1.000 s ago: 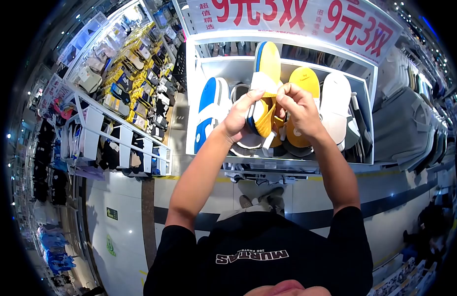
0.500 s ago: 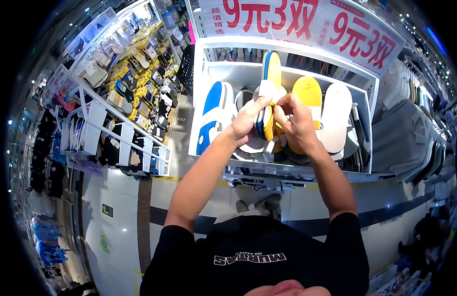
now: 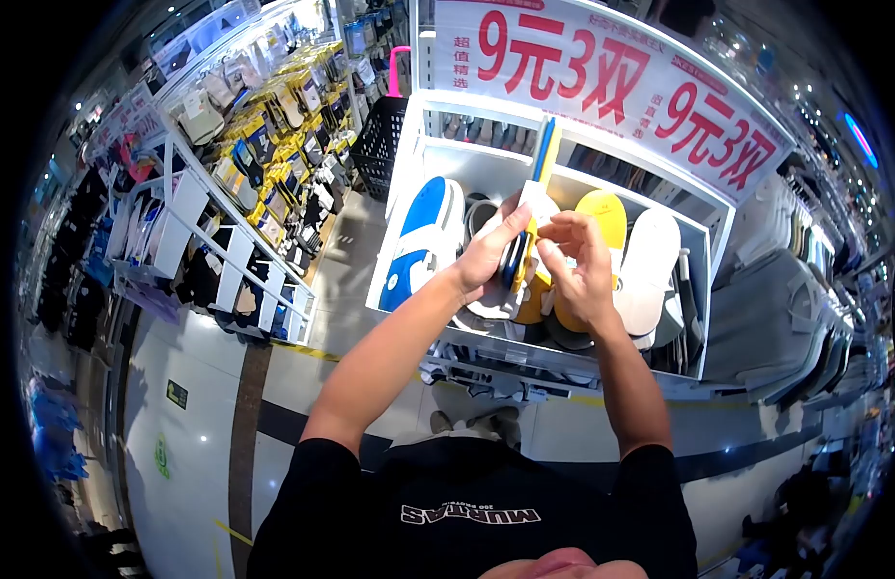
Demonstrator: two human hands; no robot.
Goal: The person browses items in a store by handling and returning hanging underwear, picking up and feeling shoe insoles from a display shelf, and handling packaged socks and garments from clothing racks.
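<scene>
Red "9元3双" twice on white sign (image 3: pixel 612 82), "超值精选" beside, "MURTAS" on black shirt (image 3: pixel 472 514)

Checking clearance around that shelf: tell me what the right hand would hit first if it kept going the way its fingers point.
Probably the yellow-and-blue slipper held in the left hand; the right hand points its fingers at it, though depth is unclear.
</scene>
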